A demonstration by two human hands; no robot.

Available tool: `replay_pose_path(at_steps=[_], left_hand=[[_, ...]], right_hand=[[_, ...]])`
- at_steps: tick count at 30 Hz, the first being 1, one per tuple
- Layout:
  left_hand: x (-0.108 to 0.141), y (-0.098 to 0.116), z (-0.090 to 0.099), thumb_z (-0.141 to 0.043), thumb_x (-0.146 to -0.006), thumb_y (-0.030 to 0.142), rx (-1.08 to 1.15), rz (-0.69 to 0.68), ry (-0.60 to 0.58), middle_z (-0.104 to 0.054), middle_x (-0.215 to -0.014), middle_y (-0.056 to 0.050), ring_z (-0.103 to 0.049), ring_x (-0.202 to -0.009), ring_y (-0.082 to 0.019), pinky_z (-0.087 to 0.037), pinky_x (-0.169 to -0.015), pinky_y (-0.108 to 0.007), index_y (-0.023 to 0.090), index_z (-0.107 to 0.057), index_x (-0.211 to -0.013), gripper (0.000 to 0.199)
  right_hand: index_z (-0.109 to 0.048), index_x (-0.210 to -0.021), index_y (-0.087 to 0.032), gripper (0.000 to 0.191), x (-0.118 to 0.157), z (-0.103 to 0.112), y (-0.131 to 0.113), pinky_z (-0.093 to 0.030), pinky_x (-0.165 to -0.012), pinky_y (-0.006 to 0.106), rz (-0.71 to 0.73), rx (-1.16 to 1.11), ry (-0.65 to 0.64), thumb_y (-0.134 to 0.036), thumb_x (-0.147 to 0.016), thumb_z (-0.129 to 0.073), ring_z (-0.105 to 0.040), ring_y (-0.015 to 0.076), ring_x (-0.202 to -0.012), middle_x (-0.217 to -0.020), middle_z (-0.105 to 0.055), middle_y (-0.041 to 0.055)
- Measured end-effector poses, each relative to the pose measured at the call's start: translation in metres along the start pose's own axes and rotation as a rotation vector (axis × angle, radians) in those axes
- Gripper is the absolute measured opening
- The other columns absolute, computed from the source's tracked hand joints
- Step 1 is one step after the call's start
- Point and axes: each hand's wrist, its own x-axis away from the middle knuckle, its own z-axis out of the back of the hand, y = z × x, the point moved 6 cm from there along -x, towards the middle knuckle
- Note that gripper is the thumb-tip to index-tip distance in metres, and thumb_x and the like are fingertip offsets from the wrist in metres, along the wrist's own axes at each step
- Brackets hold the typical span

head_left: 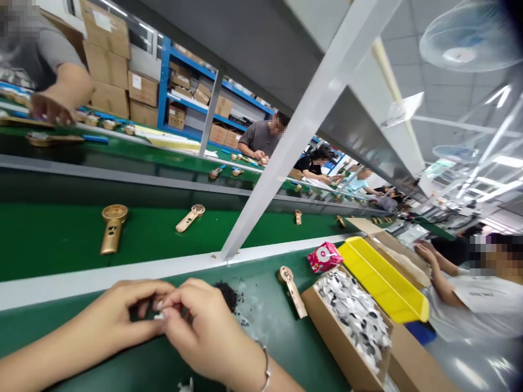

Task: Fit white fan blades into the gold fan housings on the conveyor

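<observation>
A: What are the hands doing?
B: The right hand [208, 321] pinches a small white piece [158, 316] between thumb and fingertips, left of centre in the lower half of the frame. The left hand [141, 310] curls in from the left, its thumb at the piece

A: Is the left one gripping too?
B: I can't tell; its other fingertips are partly hidden behind the right hand's

A: Why hold it that way?
B: It's tiny, so fingertips probably give the best control

A: And the things around?
B: A pile of black bits [229, 296] lies just beyond the right hand. Further right, one gold handheld-fan housing [292, 291] lies beside an open cardboard box [337, 335] of white and black pieces, presumably set there for easy reach. More gold housings [113, 228] lie on the green belt [53, 231], upper left of the hands

A: What's unclear?
B: The white piece's shape, mostly covered by fingers. The box is cut off at the bottom edge, as is a pale object [187, 385] below the hands, too little of it showing to name
</observation>
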Motion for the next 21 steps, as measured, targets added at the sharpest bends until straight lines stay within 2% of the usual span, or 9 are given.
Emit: replay_pose_path(at_steps=[3,5,7,13,21], left_hand=[[0.004,-0.001,-0.01,-0.077,-0.069,0.031,0.212,0.144,-0.1,-0.059,-0.069,0.002,-0.048,-0.06,-0.01,-0.041,-0.054,-0.019,0.018,-0.072,-0.086,0.022],[0.006,0.001,-0.012,-0.082,-0.065,0.032,0.421,0.199,-0.115,-0.058,-0.075,0.002,-0.051,-0.063,-0.01,-0.043,-0.057,-0.019,0.015,-0.069,-0.09,0.033],[0.007,0.001,-0.014,-0.085,-0.063,0.033,0.537,0.226,-0.123,-0.061,-0.078,0.001,-0.052,-0.063,-0.009,-0.045,-0.058,-0.019,0.014,-0.069,-0.097,0.042],[0.008,-0.001,-0.01,-0.09,-0.057,0.036,0.557,0.169,-0.04,-0.061,-0.078,0.0,-0.051,-0.059,-0.006,-0.046,-0.053,-0.018,0.014,-0.074,-0.098,0.049],[0.006,0.002,-0.008,-0.09,-0.058,0.034,0.521,0.108,-0.032,-0.06,-0.078,0.001,-0.051,-0.059,-0.006,-0.047,-0.054,-0.017,0.015,-0.075,-0.095,0.045]], right_hand=[[-0.063,-0.092,-0.019,0.009,0.009,0.0,0.002,-0.05,-0.072,0.018,-0.023,-0.138,0.023,-0.017,-0.091,-0.054,-0.062,0.0098,-0.077,-0.084,-0.065,0.0],[-0.063,-0.089,-0.019,0.011,0.013,0.002,0.008,-0.049,-0.068,0.021,-0.061,-0.211,0.028,-0.016,-0.092,-0.053,-0.06,0.0111,-0.075,-0.083,-0.063,0.001],[-0.064,-0.089,-0.02,0.011,0.014,0.003,0.014,-0.047,-0.067,0.023,-0.089,-0.272,0.014,-0.016,-0.092,-0.054,-0.059,0.0122,-0.075,-0.084,-0.063,0.0016],[-0.063,-0.088,-0.022,0.011,0.017,0.001,0.018,-0.046,-0.064,0.022,-0.071,-0.177,-0.008,-0.015,-0.091,-0.055,-0.059,0.0117,-0.073,-0.081,-0.063,0.0],[-0.062,-0.087,-0.023,0.011,0.017,0.0,0.02,-0.046,-0.062,0.021,-0.079,-0.038,0.04,-0.014,-0.091,-0.056,-0.059,0.0109,-0.07,-0.08,-0.063,-0.0007]])
